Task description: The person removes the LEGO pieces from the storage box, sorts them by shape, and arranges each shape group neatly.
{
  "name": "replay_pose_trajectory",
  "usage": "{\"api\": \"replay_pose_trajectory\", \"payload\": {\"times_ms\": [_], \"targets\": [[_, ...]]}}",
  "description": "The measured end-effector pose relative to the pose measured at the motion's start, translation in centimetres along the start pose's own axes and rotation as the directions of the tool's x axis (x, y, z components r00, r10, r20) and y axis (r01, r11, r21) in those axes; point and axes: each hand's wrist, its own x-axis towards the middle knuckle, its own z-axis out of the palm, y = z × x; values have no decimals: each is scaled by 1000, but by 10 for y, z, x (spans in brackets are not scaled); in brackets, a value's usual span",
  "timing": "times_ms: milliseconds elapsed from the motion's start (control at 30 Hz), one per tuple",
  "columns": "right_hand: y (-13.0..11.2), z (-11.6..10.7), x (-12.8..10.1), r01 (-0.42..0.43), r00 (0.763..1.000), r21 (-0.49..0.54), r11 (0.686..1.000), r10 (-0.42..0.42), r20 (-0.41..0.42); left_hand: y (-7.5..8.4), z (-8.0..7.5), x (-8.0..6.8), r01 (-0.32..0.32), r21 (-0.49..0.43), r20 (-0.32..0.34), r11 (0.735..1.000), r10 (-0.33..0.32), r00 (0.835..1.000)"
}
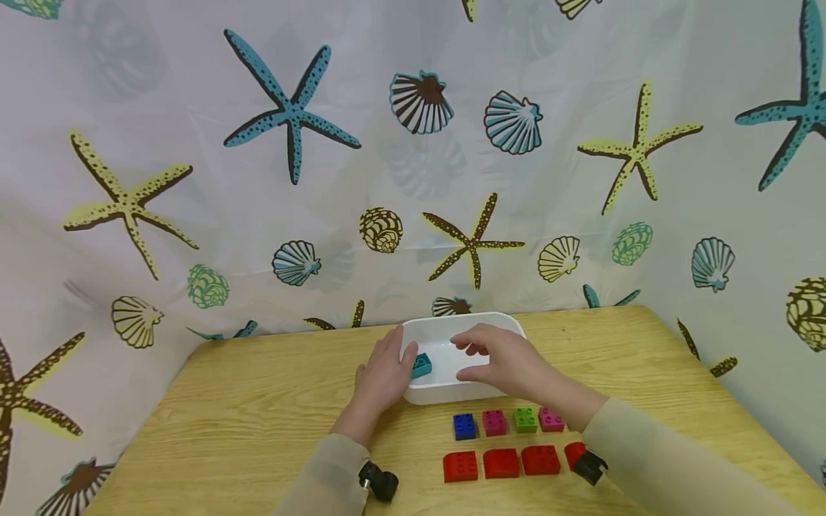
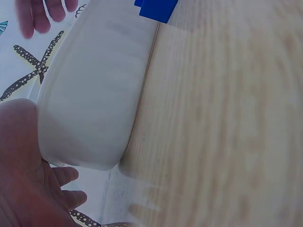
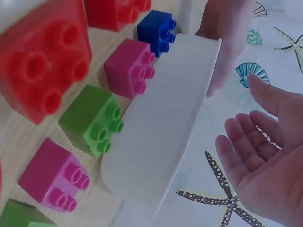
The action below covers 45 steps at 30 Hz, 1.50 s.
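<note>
While the left hand (image 1: 381, 376) is laid against the left end of the white tub (image 1: 445, 393), its fingers are seen reaching up along the outer wall toward the rim, lying close together; whether they press or merely touch cannot be told. A teal block (image 1: 421, 365) is seen inside the tub, just at 3 o'clock of those fingertips, lying on the tub floor near the left wall. The right hand (image 1: 500, 358) is held over the tub from the 4 o'clock side, fingers loosely bent and slightly parted, nothing pinched between them; in the right wrist view the palm (image 3: 265, 161) is shown bare and open beside the tub wall (image 3: 165, 132).

At 6 o'clock of the tub, on the wooden table (image 1: 258, 401), a row of small blocks is laid out: a blue block (image 1: 464, 426), a magenta block (image 1: 494, 423), a green block (image 1: 525, 419) and a pink block (image 1: 551, 418), each just beside the next. Nearer the person, a second row is formed by larger red blocks (image 1: 500, 464), the rightmost partly hidden by the right wrist mount. Behind the table, at 12 o'clock, a curtain printed with starfish and shells (image 1: 290, 107) is hung.
</note>
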Motion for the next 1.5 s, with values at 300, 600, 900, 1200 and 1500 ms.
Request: {"api": "replay_pose_trajectory", "payload": {"times_ms": [300,600,900,1200,1500], "targets": [[15,14,38,-71,997,-17,997,71,34,1,0,-1,3,-2,3,1000,-3,1000],[26,39,63,-120,985,-11,993,120,127,1,0,0,-2,-48,19,999,3,1000],[42,58,80,-116,975,15,993,111,194,-2,-7,1,18,-230,51,973,-6,999],[59,79,95,-90,963,12,996,84,255,-10,-10,1,28,-249,25,968,-22,999],[49,81,92,-64,963,-61,996,77,258,-17,-9,4,12,-275,22,961,-6,1000]]}}
